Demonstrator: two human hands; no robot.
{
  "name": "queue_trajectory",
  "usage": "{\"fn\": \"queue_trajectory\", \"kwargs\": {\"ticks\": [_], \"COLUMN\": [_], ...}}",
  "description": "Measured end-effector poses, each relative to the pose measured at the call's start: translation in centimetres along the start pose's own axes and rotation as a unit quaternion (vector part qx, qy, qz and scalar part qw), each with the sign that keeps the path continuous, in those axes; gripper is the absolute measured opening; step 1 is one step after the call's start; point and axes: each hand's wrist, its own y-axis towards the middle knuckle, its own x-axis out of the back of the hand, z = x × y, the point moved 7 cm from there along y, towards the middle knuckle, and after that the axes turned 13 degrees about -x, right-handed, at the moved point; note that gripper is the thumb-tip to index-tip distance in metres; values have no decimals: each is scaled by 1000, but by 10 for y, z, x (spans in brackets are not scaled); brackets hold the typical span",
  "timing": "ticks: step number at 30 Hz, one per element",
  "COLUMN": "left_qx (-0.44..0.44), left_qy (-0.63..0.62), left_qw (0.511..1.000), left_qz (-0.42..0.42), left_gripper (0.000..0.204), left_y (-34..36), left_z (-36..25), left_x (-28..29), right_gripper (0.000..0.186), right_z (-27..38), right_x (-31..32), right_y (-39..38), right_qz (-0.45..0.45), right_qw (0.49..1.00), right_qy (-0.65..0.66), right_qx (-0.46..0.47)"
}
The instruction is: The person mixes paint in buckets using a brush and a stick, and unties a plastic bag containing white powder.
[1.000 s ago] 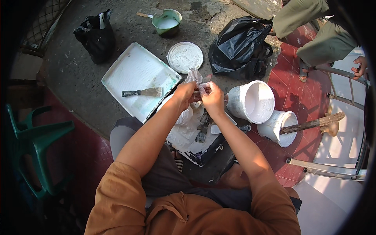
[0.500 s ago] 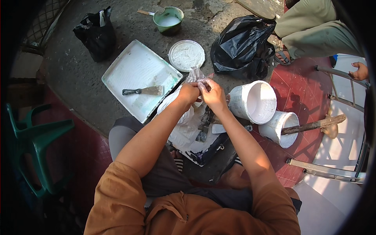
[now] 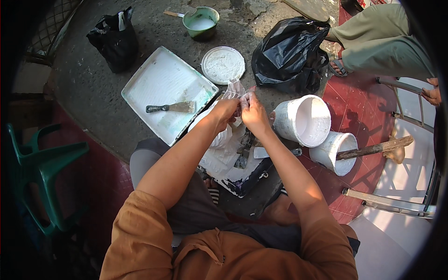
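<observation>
Head view: left hand and right hand, each closed to a pinch, hold clear plastic. Apply even, light pressure to avoid tearing it.

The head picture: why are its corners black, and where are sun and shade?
Head view: the wide fisheye lens likely leaves the corners black; also in the head view, sun brightens the red floor at right, with dark shadows across it, and glints on the big black bag; head view again, the green chair sits in shade, and the clear plastic has faint outlines.
</observation>
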Motion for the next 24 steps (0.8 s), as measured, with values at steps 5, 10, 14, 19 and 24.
{"fn": "queue_trajectory", "kwargs": {"ticks": [5,10,14,19,24], "left_qx": [33,-4,-83,-203,-200], "left_qy": [55,111,248,426,431], "left_qw": [998,994,965,879,870], "left_qz": [-27,6,-9,-70,-128], "left_gripper": [20,21,27,27,25], "left_y": [-4,-10,0,-2,-6], "left_z": [-13,-28,-34,-58,-73], "left_x": [5,7,30,33,46], "right_gripper": [16,19,20,12,20], "right_z": [-4,-27,-46,-56,-38], "right_x": [5,1,-24,-11,6], "right_y": [5,16,18,26,30], "right_qz": [-45,-29,107,79,-14], "right_qw": [996,999,939,962,996], "right_qy": [6,29,271,169,-20], "right_qx": [81,15,-181,-200,-89]}}
